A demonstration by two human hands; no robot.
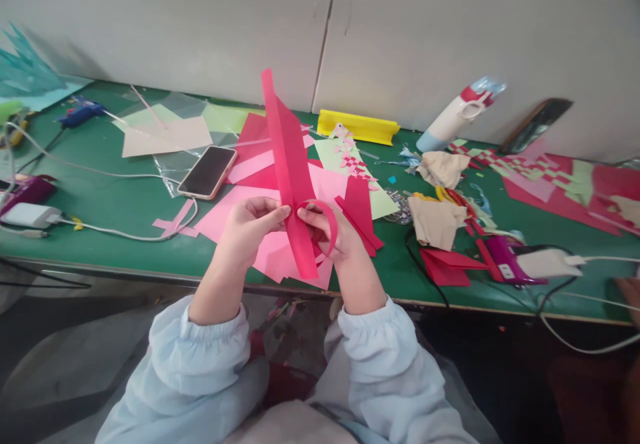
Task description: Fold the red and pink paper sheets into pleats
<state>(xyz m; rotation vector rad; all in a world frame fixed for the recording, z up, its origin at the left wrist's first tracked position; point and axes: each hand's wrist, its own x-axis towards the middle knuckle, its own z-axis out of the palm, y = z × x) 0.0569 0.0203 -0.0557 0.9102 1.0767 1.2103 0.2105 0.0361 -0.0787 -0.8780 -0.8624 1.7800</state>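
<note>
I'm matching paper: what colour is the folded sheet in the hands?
The folded sheet is pinkish red, best in head view.

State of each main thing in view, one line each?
Long red paper sheet: creased, held by left hand and right hand
Narrow red paper strip: curled
Pink-edged rectangular smartphone: flat, screen dark
Yellow paper strip: folded lengthwise
White rectangular plastic charger at left: cable plugged in

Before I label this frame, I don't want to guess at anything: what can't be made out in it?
All in the head view:
- Left hand: some fingertips, hidden behind the folded red paper.
- Right hand: part of its fingers, hidden by the curled red strip.
- Teal paper piece: its far side, cut off by the left edge.
- Floor scraps: too small and blurred to identify.
</note>
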